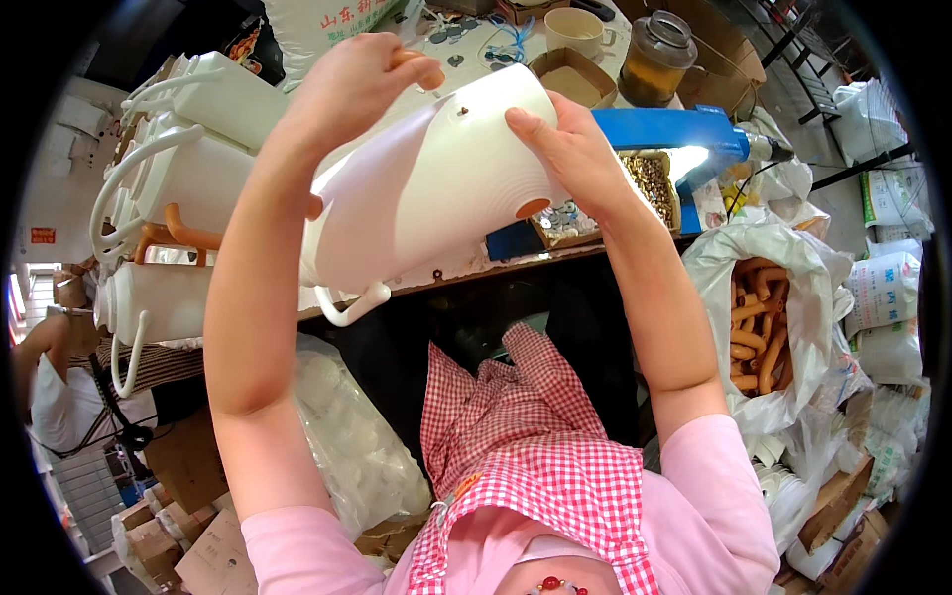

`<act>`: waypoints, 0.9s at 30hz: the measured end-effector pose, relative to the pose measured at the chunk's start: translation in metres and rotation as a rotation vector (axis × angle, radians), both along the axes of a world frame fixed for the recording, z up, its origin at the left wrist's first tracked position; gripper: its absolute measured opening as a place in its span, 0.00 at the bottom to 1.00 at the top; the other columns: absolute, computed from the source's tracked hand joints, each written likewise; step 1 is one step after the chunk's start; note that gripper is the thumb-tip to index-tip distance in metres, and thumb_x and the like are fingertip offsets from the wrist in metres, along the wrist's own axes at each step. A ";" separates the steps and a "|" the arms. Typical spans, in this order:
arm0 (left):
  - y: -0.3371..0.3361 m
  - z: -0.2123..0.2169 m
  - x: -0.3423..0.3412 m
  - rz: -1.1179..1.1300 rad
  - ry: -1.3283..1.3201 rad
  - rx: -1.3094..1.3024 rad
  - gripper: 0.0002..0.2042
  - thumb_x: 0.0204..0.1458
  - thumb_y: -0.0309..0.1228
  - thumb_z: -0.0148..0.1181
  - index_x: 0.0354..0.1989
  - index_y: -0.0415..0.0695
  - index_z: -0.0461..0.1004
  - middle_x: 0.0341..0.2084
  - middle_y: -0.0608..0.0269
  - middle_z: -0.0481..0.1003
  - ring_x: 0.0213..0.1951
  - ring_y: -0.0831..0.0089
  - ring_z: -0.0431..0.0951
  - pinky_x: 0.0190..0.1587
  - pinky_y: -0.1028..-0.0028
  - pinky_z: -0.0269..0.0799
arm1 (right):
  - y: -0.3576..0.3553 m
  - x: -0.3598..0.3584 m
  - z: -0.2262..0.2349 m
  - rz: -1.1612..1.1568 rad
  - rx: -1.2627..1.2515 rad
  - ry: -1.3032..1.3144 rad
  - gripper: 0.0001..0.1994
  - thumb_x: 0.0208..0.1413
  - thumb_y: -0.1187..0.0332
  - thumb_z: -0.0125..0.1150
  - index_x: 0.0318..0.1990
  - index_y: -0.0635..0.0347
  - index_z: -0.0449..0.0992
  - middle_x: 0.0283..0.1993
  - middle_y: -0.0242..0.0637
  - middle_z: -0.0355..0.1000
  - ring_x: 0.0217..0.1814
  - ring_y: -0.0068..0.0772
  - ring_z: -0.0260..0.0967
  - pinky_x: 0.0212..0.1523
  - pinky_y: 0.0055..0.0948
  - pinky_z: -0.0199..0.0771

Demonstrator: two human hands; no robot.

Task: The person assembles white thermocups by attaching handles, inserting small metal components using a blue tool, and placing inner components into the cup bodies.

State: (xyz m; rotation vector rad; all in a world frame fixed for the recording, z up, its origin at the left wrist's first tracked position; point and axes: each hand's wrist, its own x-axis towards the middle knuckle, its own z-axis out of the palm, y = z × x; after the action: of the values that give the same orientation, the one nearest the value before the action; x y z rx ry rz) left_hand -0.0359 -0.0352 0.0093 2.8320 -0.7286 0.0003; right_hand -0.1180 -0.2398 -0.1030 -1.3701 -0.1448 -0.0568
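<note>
A large white plastic jug body (416,169) lies tilted on its side above the table edge, with ridged rings and an orange round spot near its right end. My right hand (585,149) is closed around that end, thumb on top. My left hand (362,79) is a fist above the jug, beside a small hole in its wall. Something tan with a small pale tip shows at its fingers, too covered to name. A white curved handle (349,305) hangs below the jug's left end.
More white jugs with handles (178,159) are stacked at left. A blue power tool with a lit lamp (674,139) lies at right, near a box of brass-coloured screws (650,183). A glass jar (656,59) stands behind. A bag of tan curved handles (759,327) sits at lower right.
</note>
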 end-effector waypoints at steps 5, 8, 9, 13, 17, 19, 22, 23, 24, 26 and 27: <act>-0.002 0.011 -0.026 -0.067 0.123 -0.181 0.17 0.60 0.43 0.61 0.38 0.39 0.82 0.31 0.64 0.83 0.33 0.76 0.77 0.40 0.73 0.72 | 0.000 0.002 -0.003 0.002 -0.028 -0.034 0.18 0.63 0.62 0.59 0.52 0.69 0.75 0.44 0.41 0.79 0.44 0.29 0.76 0.47 0.32 0.76; -0.007 0.016 -0.035 -0.054 0.159 -0.186 0.18 0.59 0.45 0.61 0.37 0.41 0.83 0.31 0.64 0.83 0.30 0.77 0.76 0.36 0.73 0.72 | -0.002 0.006 -0.004 0.017 -0.035 -0.026 0.19 0.62 0.62 0.60 0.52 0.69 0.75 0.45 0.42 0.79 0.44 0.31 0.76 0.48 0.33 0.76; -0.008 0.016 -0.037 -0.064 0.165 -0.159 0.17 0.59 0.45 0.62 0.38 0.40 0.83 0.31 0.64 0.83 0.29 0.79 0.75 0.35 0.75 0.71 | -0.002 0.007 -0.005 0.036 -0.034 -0.025 0.19 0.61 0.62 0.60 0.52 0.69 0.75 0.45 0.43 0.79 0.44 0.32 0.77 0.48 0.34 0.76; -0.013 0.019 -0.043 -0.050 0.186 -0.172 0.18 0.60 0.45 0.62 0.37 0.39 0.83 0.30 0.64 0.83 0.27 0.81 0.73 0.33 0.77 0.69 | -0.001 0.011 -0.012 0.017 -0.013 -0.025 0.19 0.61 0.62 0.60 0.52 0.69 0.75 0.45 0.43 0.79 0.45 0.33 0.77 0.48 0.34 0.76; -0.005 0.012 -0.035 -0.044 0.154 -0.183 0.19 0.60 0.45 0.61 0.37 0.37 0.82 0.29 0.65 0.83 0.26 0.82 0.72 0.31 0.78 0.68 | 0.001 0.014 -0.015 0.030 -0.006 -0.044 0.20 0.60 0.62 0.61 0.52 0.70 0.75 0.46 0.45 0.79 0.45 0.35 0.77 0.47 0.36 0.76; -0.005 0.012 -0.034 -0.036 0.124 -0.131 0.19 0.60 0.44 0.61 0.36 0.37 0.82 0.29 0.66 0.83 0.26 0.82 0.72 0.30 0.79 0.68 | 0.001 0.014 -0.015 0.025 -0.043 -0.040 0.20 0.60 0.62 0.62 0.52 0.70 0.74 0.46 0.46 0.79 0.45 0.36 0.78 0.47 0.36 0.77; -0.012 0.017 -0.037 -0.081 0.133 -0.132 0.19 0.60 0.44 0.61 0.35 0.36 0.81 0.30 0.65 0.84 0.26 0.81 0.73 0.31 0.77 0.70 | 0.002 0.015 -0.018 0.020 0.000 -0.050 0.20 0.60 0.62 0.62 0.52 0.71 0.75 0.45 0.47 0.79 0.44 0.36 0.78 0.46 0.36 0.77; -0.013 0.017 -0.037 -0.097 0.116 -0.127 0.19 0.60 0.44 0.61 0.35 0.36 0.81 0.30 0.65 0.84 0.27 0.81 0.74 0.32 0.76 0.70 | 0.002 0.015 -0.018 0.022 -0.001 -0.060 0.20 0.60 0.62 0.62 0.52 0.71 0.75 0.45 0.47 0.79 0.44 0.36 0.78 0.46 0.36 0.77; -0.013 0.017 -0.037 -0.113 0.099 -0.121 0.19 0.60 0.44 0.61 0.35 0.36 0.81 0.30 0.65 0.84 0.27 0.80 0.75 0.33 0.76 0.71 | 0.002 0.015 -0.018 0.025 -0.002 -0.070 0.20 0.60 0.61 0.62 0.52 0.71 0.75 0.45 0.47 0.79 0.44 0.36 0.78 0.46 0.36 0.77; -0.015 0.017 -0.035 -0.100 0.113 -0.126 0.19 0.60 0.43 0.61 0.35 0.35 0.81 0.30 0.65 0.84 0.28 0.80 0.75 0.33 0.75 0.71 | 0.002 0.017 -0.019 0.013 -0.012 -0.064 0.20 0.60 0.61 0.62 0.52 0.71 0.75 0.44 0.47 0.79 0.44 0.37 0.78 0.46 0.36 0.77; -0.015 0.017 -0.034 -0.088 0.127 -0.129 0.19 0.61 0.43 0.61 0.36 0.35 0.81 0.30 0.65 0.84 0.28 0.80 0.76 0.34 0.75 0.71 | 0.002 0.018 -0.020 0.001 -0.022 -0.059 0.20 0.60 0.61 0.62 0.52 0.71 0.75 0.44 0.47 0.79 0.44 0.37 0.78 0.46 0.36 0.77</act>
State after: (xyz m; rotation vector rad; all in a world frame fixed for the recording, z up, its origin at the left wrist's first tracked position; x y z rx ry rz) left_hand -0.0702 -0.0504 0.0268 2.6480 -0.7936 -0.1402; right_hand -0.1001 -0.2383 -0.1232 -1.3906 -0.1954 -0.0951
